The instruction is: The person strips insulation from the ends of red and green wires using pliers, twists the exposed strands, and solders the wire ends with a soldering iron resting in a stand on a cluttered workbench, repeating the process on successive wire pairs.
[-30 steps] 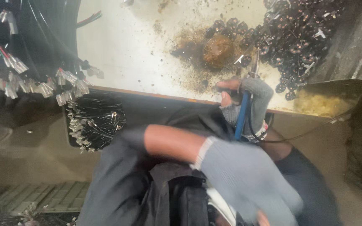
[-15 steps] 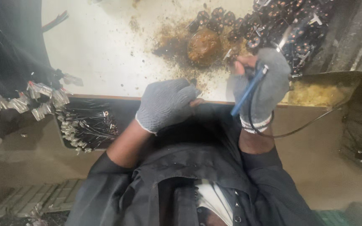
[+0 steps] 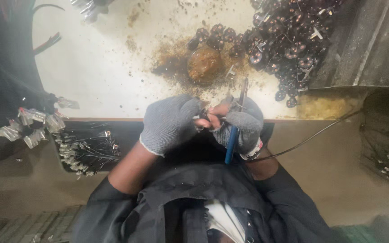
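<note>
My left hand (image 3: 169, 123), in a grey knit glove, is at the near edge of the white tabletop (image 3: 104, 76). Its fingertips pinch a small dark part (image 3: 209, 119). My right hand (image 3: 244, 128), also gloved with bare fingertips, touches the same part from the other side. It grips a blue-handled iron (image 3: 233, 137) whose metal tip (image 3: 244, 90) points away from me over the table. A black cable (image 3: 311, 135) trails from the tool to the right. Both hands are pressed together just above my lap.
A brown sticky blob (image 3: 205, 63) with rusty stains lies beyond the hands. A heap of dark round parts (image 3: 293, 40) fills the far right. Black wires with metal terminals (image 3: 86, 148) hang at the left, beside clear-sleeved connectors (image 3: 32, 126).
My left hand rose from my lap to the table edge and closed in on the right hand. The right hand with the iron drew back from the blob toward me.
</note>
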Demonstrator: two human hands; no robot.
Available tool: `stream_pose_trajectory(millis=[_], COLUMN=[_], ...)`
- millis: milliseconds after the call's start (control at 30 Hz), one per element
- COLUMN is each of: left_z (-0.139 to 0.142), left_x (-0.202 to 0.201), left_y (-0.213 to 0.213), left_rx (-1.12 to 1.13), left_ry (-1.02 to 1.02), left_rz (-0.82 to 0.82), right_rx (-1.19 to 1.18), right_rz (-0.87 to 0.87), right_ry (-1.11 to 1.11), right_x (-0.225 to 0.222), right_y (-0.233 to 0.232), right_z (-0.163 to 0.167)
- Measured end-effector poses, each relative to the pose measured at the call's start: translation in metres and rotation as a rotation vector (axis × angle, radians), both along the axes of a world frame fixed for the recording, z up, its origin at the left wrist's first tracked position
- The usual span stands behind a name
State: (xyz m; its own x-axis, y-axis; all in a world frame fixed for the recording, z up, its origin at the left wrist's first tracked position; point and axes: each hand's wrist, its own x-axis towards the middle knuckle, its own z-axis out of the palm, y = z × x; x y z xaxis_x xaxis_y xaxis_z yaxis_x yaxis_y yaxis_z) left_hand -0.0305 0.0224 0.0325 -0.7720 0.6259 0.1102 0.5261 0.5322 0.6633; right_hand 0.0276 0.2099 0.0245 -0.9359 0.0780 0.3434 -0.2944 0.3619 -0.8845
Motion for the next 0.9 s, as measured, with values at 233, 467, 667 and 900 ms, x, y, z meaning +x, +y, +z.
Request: stream_pose_trajectory(millis=[233, 467, 667, 900], left_z=[-0.01, -0.013, -0.013, -0.012], left_x=[0.006, 0.015, 0.011, -0.001], left_y=[-0.002, -0.005, 0.0, -0.013], left_rx=[-0.093, 0.099, 0.0, 0.165], left_ry=[-0.218, -0.056, -0.16, -0.046], left_rz=[-0.274, -0.13, -0.091, -0.234], right_rx=[0.062, 0.162, 0.251, -0.366], right_rz=[-0.07, -0.075, 0.0, 0.156], right_ry=[-0.24, -0.261, -0.288, -0.535], right_x=[0.003, 0.021, 0.03, 0.002], right_y=[0.012, 0.012, 0.012, 0.023], right_z=[0.018, 0.006, -0.001, 0.014])
